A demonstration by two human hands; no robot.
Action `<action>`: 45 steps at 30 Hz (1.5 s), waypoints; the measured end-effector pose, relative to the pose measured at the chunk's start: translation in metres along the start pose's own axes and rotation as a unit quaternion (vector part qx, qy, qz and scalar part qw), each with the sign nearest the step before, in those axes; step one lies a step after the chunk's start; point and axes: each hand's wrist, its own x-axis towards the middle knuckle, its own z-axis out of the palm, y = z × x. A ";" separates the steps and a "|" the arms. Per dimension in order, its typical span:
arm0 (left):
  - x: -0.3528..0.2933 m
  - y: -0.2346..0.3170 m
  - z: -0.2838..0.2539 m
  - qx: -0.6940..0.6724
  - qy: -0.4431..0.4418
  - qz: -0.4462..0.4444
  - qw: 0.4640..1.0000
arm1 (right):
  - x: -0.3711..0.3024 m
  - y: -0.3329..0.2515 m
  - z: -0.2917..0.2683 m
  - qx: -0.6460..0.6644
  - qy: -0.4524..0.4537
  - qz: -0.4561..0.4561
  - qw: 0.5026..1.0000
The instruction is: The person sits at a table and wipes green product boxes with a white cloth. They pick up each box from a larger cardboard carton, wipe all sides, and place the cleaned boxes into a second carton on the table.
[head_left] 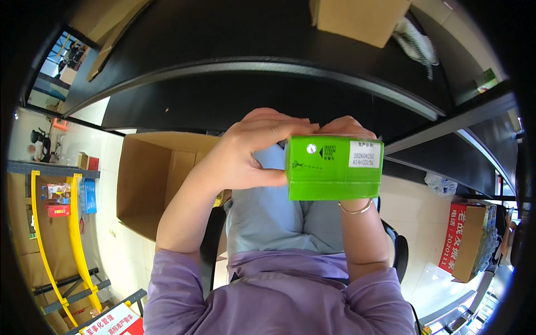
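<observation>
A small green drink carton (pixel 333 167) with a white label and a foil straw hole on its top is held up in front of me, over my lap. My left hand (pixel 251 151) grips its left end, thumb underneath and fingers over the top. My right hand (pixel 352 127) holds it from behind, mostly hidden by the carton; only the knuckles above it and the wrist with a thin bangle (pixel 355 209) below show. A dark shelf edge (pixel 262 70) runs just above the hands.
An open brown cardboard box (pixel 151 178) sits on the floor to my left, beside my chair. A yellow step frame (pixel 53 240) stands at far left. A box with a red panel (pixel 466 240) is at right. Another carton (pixel 360 19) rests on the shelf above.
</observation>
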 end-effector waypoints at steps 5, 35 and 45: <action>0.040 0.008 -0.002 0.058 -0.018 0.018 0.998 | 0.022 -0.002 -0.035 -0.032 0.026 0.007 0.999; 0.115 -0.051 -0.013 -0.022 0.157 -0.049 0.986 | 0.078 0.051 -0.078 -0.093 0.288 0.161 0.939; 0.078 -0.025 0.031 0.039 0.250 0.103 0.962 | 0.089 0.048 -0.098 -0.110 0.335 0.098 0.931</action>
